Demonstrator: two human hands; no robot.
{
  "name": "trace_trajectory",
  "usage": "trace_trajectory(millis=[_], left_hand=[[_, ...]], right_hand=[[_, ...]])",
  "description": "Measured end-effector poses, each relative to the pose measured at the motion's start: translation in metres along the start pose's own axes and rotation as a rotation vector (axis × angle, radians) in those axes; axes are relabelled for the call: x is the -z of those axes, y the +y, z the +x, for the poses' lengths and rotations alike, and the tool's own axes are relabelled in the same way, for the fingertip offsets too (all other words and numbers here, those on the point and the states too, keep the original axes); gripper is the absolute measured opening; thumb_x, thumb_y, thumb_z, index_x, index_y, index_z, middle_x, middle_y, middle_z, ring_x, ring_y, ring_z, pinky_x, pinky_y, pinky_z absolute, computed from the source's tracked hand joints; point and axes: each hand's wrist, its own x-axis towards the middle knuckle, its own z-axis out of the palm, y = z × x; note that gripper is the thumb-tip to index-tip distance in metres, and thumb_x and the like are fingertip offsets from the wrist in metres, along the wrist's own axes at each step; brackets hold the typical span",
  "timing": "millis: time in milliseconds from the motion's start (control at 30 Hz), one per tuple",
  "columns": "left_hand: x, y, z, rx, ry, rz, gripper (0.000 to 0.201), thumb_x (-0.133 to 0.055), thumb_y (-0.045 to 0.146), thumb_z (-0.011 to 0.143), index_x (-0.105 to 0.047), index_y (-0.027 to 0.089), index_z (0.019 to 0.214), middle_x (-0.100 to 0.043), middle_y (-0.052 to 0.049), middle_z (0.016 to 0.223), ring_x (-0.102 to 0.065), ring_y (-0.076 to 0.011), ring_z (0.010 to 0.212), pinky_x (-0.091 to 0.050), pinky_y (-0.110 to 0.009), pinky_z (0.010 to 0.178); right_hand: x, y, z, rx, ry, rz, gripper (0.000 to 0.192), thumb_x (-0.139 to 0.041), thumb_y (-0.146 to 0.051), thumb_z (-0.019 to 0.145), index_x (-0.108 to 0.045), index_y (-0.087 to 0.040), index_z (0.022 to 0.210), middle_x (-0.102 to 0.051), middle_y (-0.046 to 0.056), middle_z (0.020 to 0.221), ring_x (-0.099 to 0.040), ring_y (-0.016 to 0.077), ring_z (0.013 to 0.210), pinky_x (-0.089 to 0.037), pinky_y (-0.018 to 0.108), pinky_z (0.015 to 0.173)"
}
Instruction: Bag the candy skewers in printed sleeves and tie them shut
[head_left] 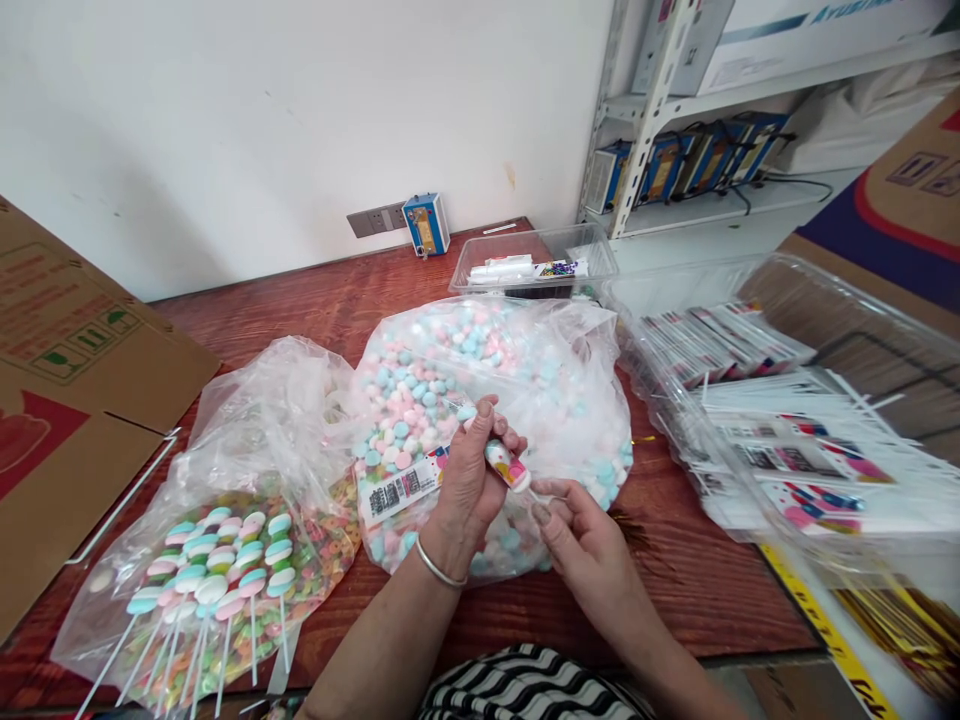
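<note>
A wooden table (pixel 315 300) is spreading out under everything, and a big candy bag (pixel 525 380) is sitting open in the middle of it. Just over the bag, the left hand (pixel 469 490) is closing round a printed wrapper (pixel 401 490) with a lollipop (pixel 506 465) going into it. The right hand (pixel 589 545) is pinching the stick below the head. Keeping the stick in line with the wrapper mouth looks like the trick here, easing rather than forcing.
</note>
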Motion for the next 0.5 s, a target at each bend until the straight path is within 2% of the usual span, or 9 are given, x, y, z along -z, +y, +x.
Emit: trace_trajectory(millis=[33, 100, 167, 200, 267, 333, 400, 500], left_hand=[[-0.001, 0.002, 0.002, -0.018, 0.022, 0.004, 0.027, -0.076, 0.028, 0.077, -0.06, 0.016, 0.095, -0.049, 0.008, 0.063, -0.048, -0.0032, 0.05, -0.047, -0.019, 0.056], [-0.003, 0.003, 0.003, -0.04, 0.057, 0.009, 0.025, -0.076, 0.029, 0.076, -0.057, 0.016, 0.087, -0.045, 0.009, 0.061, -0.041, -0.0018, 0.046, -0.042, -0.017, 0.05], [-0.004, -0.001, 0.0, -0.026, 0.074, 0.012, 0.026, -0.077, 0.029, 0.076, -0.056, 0.016, 0.085, -0.043, 0.009, 0.062, -0.037, -0.0007, 0.044, -0.039, -0.016, 0.046], [-0.005, -0.004, -0.002, -0.012, 0.071, 0.014, 0.026, -0.077, 0.028, 0.076, -0.056, 0.016, 0.085, -0.042, 0.009, 0.062, -0.036, -0.0003, 0.043, -0.037, -0.016, 0.045], [-0.006, -0.012, -0.007, 0.017, 0.046, 0.018, 0.026, -0.077, 0.027, 0.076, -0.056, 0.016, 0.087, -0.039, 0.01, 0.06, -0.034, 0.0, 0.042, -0.035, -0.015, 0.044], [-0.006, -0.018, -0.012, 0.042, 0.0, 0.019, 0.024, -0.076, 0.027, 0.078, -0.057, 0.016, 0.088, -0.037, 0.01, 0.058, -0.033, -0.0002, 0.041, -0.034, -0.015, 0.044], [-0.005, -0.019, -0.015, 0.069, -0.053, 0.027, 0.024, -0.075, 0.03, 0.079, -0.058, 0.016, 0.089, -0.039, 0.01, 0.058, -0.034, -0.0006, 0.041, -0.037, -0.016, 0.046], [-0.002, -0.009, -0.011, 0.067, -0.078, 0.036, 0.032, -0.076, 0.035, 0.077, -0.061, 0.016, 0.097, -0.05, 0.007, 0.063, -0.05, -0.0042, 0.051, -0.049, -0.022, 0.061]], right_hand=[[0.003, 0.003, -0.002, 0.132, 0.046, -0.189, 0.025, -0.057, -0.039, 0.091, -0.062, -0.02, 0.106, -0.063, 0.001, 0.069, -0.055, 0.0136, 0.055, -0.043, 0.024, 0.052], [0.006, 0.008, -0.006, 0.362, 0.139, -0.512, 0.022, -0.058, -0.031, 0.09, -0.065, -0.018, 0.107, -0.069, 0.007, 0.078, -0.062, 0.0187, 0.066, -0.045, 0.028, 0.062], [0.006, 0.011, -0.008, 0.461, 0.176, -0.637, 0.019, -0.055, -0.027, 0.091, -0.067, -0.017, 0.1, -0.069, 0.008, 0.075, -0.061, 0.0193, 0.064, -0.043, 0.029, 0.06], [0.004, 0.011, -0.008, 0.441, 0.16, -0.614, 0.018, -0.053, -0.027, 0.092, -0.067, -0.017, 0.096, -0.068, 0.007, 0.072, -0.059, 0.0185, 0.062, -0.042, 0.028, 0.059], [-0.001, 0.009, -0.007, 0.275, 0.081, -0.405, 0.021, -0.05, -0.032, 0.094, -0.063, -0.019, 0.086, -0.06, 0.002, 0.064, -0.052, 0.0147, 0.055, -0.039, 0.025, 0.053], [-0.007, 0.006, -0.004, 0.027, -0.002, -0.055, 0.029, -0.049, -0.043, 0.094, -0.056, -0.021, 0.078, -0.043, -0.005, 0.053, -0.036, 0.0096, 0.044, -0.03, 0.021, 0.042], [-0.011, 0.003, 0.0, -0.179, -0.064, 0.269, 0.033, -0.052, -0.052, 0.091, -0.052, -0.021, 0.077, -0.029, -0.011, 0.05, -0.018, 0.0064, 0.039, -0.019, 0.018, 0.036], [-0.011, 0.001, 0.002, -0.273, -0.093, 0.458, 0.035, -0.062, -0.054, 0.084, -0.054, -0.02, 0.081, -0.027, -0.012, 0.05, -0.012, 0.0046, 0.04, -0.012, 0.017, 0.035]])
